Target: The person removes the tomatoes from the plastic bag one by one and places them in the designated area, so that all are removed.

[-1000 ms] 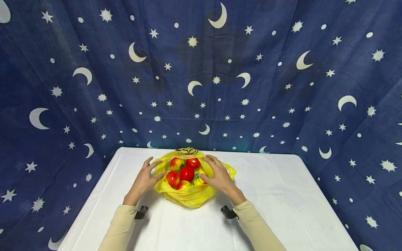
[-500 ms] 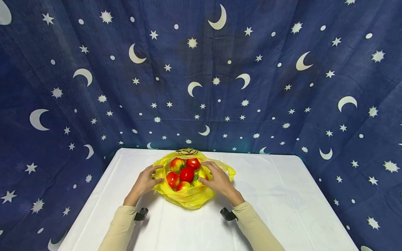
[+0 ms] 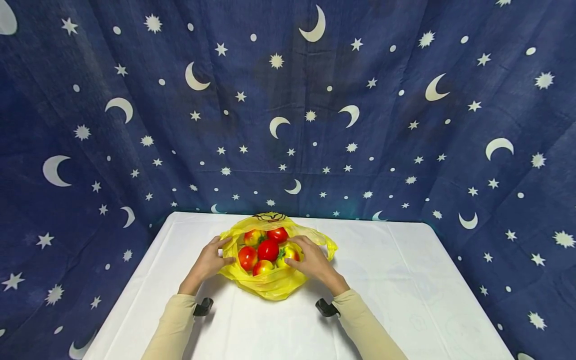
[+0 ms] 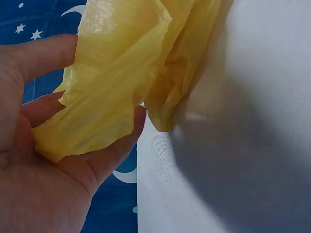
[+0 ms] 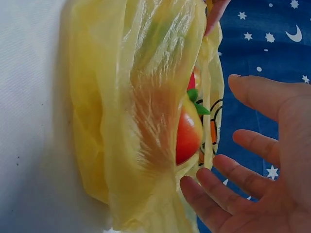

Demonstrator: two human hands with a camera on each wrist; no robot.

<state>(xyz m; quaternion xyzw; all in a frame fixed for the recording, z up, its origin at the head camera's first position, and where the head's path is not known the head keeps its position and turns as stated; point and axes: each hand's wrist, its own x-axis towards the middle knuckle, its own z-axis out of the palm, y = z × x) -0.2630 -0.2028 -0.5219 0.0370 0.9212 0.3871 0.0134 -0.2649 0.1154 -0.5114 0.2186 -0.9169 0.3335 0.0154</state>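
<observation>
A thin yellow plastic bag (image 3: 270, 290) lies wide-mouthed on the table. Several glossy red and yellow fruits fill it, a plain red one (image 3: 268, 250) in the middle; one red-yellow fruit (image 5: 189, 131) with green leaves shows in the right wrist view. At the bag's left side is my left hand (image 3: 209, 259), fingers spread and loosely bent; in the left wrist view a flap of bag (image 4: 107, 92) lies between its thumb and fingers, not visibly pinched. My right hand (image 3: 314, 259) spreads its fingers over the right rim, and the right wrist view shows it holding nothing.
A white cloth covers the table (image 3: 396, 290). Behind and at both sides hangs a dark blue curtain (image 3: 256, 125) with moons and stars. Black wrist devices, one of them a left band (image 3: 203, 306), sit below the sleeves' cuffs.
Both hands have come down slightly around the bag's mouth, the right fingers dropping back nearer to the rim. Bag and fruits have stayed nearly in place.
</observation>
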